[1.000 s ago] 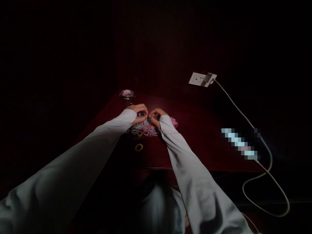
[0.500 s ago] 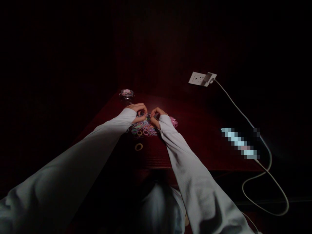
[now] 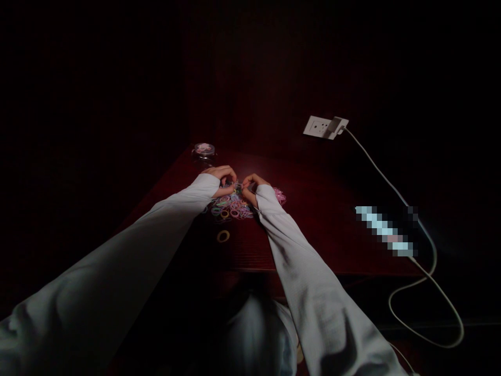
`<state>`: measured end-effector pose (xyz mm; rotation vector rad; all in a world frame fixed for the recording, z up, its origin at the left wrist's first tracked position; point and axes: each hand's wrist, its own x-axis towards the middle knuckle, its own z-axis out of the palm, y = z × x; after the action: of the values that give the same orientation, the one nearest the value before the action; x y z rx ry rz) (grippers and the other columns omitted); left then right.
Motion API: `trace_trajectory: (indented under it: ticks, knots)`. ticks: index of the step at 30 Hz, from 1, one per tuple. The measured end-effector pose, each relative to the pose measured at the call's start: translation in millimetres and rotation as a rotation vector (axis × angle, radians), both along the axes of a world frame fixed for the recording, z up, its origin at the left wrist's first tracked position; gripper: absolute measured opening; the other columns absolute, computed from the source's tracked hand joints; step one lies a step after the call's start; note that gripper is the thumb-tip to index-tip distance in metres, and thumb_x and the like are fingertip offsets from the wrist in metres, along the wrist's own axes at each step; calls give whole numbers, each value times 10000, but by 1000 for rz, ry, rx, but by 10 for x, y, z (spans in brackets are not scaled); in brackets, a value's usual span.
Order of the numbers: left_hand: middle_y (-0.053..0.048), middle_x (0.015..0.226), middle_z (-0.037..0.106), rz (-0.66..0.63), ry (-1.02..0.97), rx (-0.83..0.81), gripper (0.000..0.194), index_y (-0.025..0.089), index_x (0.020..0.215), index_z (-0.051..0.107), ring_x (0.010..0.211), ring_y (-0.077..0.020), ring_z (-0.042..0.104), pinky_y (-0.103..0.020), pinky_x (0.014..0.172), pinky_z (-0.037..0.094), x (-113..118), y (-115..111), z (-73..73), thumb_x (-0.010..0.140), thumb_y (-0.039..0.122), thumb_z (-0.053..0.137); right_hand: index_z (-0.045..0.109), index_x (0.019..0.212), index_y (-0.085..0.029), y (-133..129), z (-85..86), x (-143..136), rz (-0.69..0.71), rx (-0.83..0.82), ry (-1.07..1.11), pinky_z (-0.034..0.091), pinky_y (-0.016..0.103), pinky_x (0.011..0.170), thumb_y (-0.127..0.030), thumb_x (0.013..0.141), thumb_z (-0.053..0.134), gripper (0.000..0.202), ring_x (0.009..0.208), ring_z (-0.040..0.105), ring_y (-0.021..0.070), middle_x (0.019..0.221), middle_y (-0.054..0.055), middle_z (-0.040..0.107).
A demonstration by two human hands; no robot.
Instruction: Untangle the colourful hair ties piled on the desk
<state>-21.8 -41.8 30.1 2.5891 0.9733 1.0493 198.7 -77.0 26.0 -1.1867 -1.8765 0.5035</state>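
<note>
A pile of small, many-coloured hair ties [image 3: 234, 213] lies on the dark red table in front of me. Over the far side of the pile, my left hand [image 3: 224, 175] has its thumb and fingers pinched on a small, pale hair tie [image 3: 238, 185]. Facing it, my right hand [image 3: 251, 187] pinches at the other side of the same small band; the exact hold is too dim to make out. One yellow hair tie [image 3: 223, 236] lies apart, nearer to me. Past my right wrist is a bunch of pink hair ties [image 3: 279, 196], partly hidden by the sleeve.
A round clear jar [image 3: 204, 151] with a decorated lid stands at the back left. On the right lies a blurred, lit device [image 3: 385, 230], with a white cable [image 3: 378, 169] running to a charger in the wall socket [image 3: 316, 127]. The surroundings are very dark.
My right hand has shifted very slightly right, away from the left. The left hand and the pile look the same.
</note>
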Motion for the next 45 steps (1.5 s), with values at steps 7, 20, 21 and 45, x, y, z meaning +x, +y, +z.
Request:
trace_trajectory:
  ticks: [7, 20, 21, 45]
  knots:
    - [2, 896, 668, 14, -11, 10, 111, 219, 958, 700, 726, -144, 581, -290, 748, 447, 1, 0, -11, 880, 297, 692, 645, 912, -244, 28, -27, 10, 0, 13, 2, 467, 266, 703, -358, 808, 685, 160, 730, 587, 153, 892, 3, 705]
    - [15, 881, 674, 79, -23, 27, 98, 211, 909, 711, 671, -127, 539, -284, 723, 425, 50, 40, -65, 817, 244, 719, 648, 904, -240, -42, 37, -12, -19, -16, 5, 488, 265, 726, -294, 795, 679, 126, 769, 616, 159, 891, 1, 713]
    - [20, 867, 668, 105, -26, 32, 95, 211, 890, 708, 662, -124, 532, -284, 718, 418, 64, 49, -75, 801, 234, 728, 648, 903, -241, -45, 38, -14, -21, -18, 3, 488, 266, 725, -291, 793, 678, 124, 768, 616, 160, 891, 0, 713]
    - [44, 771, 624, 246, -17, 34, 120, 225, 846, 686, 688, -144, 530, -291, 732, 382, 96, 40, -42, 748, 220, 756, 626, 820, -241, -25, 79, -4, -96, -19, -11, 463, 287, 748, -279, 748, 671, 94, 753, 601, 162, 812, -23, 678]
